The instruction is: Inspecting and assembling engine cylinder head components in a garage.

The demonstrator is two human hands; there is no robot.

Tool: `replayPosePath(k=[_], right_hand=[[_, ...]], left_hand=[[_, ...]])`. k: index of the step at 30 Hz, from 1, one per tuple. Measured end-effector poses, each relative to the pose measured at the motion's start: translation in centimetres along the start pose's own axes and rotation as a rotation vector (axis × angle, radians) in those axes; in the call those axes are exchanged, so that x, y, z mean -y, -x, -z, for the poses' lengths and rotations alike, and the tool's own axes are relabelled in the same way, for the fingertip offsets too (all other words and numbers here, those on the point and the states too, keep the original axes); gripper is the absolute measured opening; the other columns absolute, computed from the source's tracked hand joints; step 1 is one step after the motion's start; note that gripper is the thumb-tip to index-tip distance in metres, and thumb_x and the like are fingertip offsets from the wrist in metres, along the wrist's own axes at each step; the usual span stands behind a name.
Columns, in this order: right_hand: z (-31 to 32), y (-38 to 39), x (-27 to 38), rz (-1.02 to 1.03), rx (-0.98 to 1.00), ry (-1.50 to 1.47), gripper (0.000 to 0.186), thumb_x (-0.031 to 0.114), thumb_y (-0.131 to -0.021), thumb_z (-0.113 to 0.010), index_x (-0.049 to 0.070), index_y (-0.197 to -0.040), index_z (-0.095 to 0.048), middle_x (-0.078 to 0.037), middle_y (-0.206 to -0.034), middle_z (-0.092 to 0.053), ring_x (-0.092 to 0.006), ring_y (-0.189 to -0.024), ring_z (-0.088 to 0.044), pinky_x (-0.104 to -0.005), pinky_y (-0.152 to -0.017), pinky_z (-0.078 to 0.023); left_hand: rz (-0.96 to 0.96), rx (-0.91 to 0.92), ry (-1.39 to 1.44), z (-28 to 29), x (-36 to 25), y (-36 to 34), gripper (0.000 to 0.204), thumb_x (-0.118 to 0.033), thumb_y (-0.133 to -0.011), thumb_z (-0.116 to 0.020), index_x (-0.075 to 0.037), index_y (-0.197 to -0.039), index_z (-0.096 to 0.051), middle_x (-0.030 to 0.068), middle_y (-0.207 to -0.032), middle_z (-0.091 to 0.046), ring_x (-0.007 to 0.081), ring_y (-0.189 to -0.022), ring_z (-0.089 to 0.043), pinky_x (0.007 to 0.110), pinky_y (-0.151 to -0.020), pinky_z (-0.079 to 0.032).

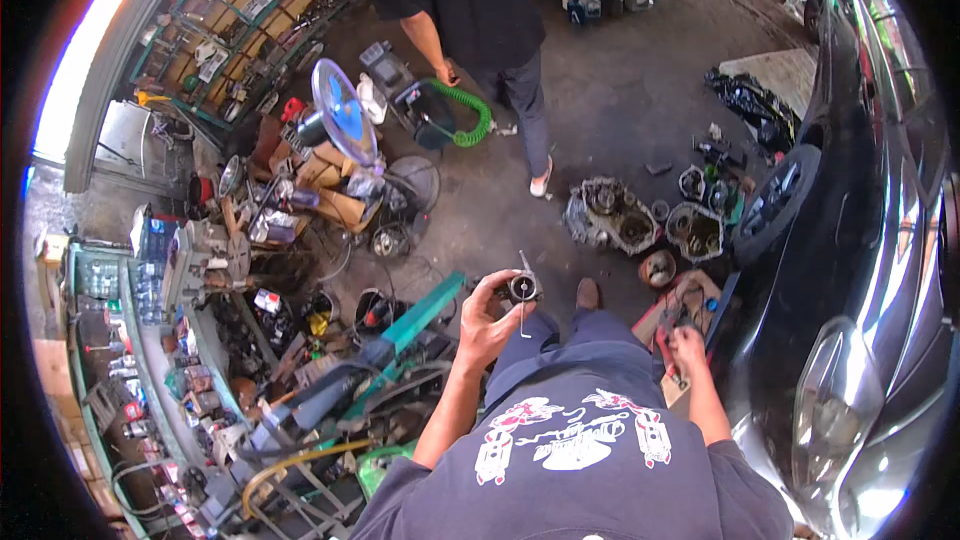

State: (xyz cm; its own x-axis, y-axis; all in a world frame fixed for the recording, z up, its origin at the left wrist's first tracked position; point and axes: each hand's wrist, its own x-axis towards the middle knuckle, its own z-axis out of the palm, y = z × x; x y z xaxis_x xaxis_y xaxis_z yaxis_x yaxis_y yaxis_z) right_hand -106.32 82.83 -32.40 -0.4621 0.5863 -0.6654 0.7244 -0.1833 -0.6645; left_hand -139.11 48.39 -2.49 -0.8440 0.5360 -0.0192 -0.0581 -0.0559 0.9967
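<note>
My left hand (488, 315) is raised in front of me with fingers closed round a small dark metal part (522, 288), which has a round ringed face, a short rod at the top and a thin bent wire below. My right hand (686, 348) is low by my right hip, closed on a red-handled tool (664, 344) whose exact kind I cannot make out. Beside it lies cardboard (678, 395) with dark items on it, next to the car.
A black car (850, 240) lines the right, with a tire (775, 200). Disassembled castings (610, 215) sit ahead. A co-worker (460, 10) stands beyond, near a green coiled hose (470, 115). Fan (345, 110), cluttered shelves (230, 40) and scattered parts (330, 410) fill the left.
</note>
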Motion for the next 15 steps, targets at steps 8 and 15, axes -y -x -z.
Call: replayPosePath(k=[8,15], right_hand=[[-2.7,-15.8,20.3,0.304,-0.076,0.186,0.017,0.019,-0.099,-0.058,0.003,-0.1,-0.065,-0.003,-0.087,-0.068,-0.0119,-0.072,-0.065,-0.0265,-0.057,-0.05],[-9.3,-14.8,18.4,-0.13,-0.329,0.446,0.041,0.037,-0.093,-0.056,0.001,-0.107,-0.068,-0.027,-0.112,-0.066,-0.041,-0.111,-0.062,-0.0487,-0.094,-0.048]], left_hand=[[0.074,-0.115,-0.023,6.4,1.3,-16.6,0.047,0.005,-0.082,-0.075,0.0,-0.126,-0.056,0.0071,-0.116,-0.064,0.0151,-0.106,-0.063,0.029,-0.096,-0.05],[0.162,-0.009,-0.001,14.0,2.9,-34.0,0.047,-0.001,-0.084,-0.077,-0.003,-0.125,-0.057,0.0044,-0.109,-0.066,0.0122,-0.1,-0.064,0.027,-0.088,-0.053]])
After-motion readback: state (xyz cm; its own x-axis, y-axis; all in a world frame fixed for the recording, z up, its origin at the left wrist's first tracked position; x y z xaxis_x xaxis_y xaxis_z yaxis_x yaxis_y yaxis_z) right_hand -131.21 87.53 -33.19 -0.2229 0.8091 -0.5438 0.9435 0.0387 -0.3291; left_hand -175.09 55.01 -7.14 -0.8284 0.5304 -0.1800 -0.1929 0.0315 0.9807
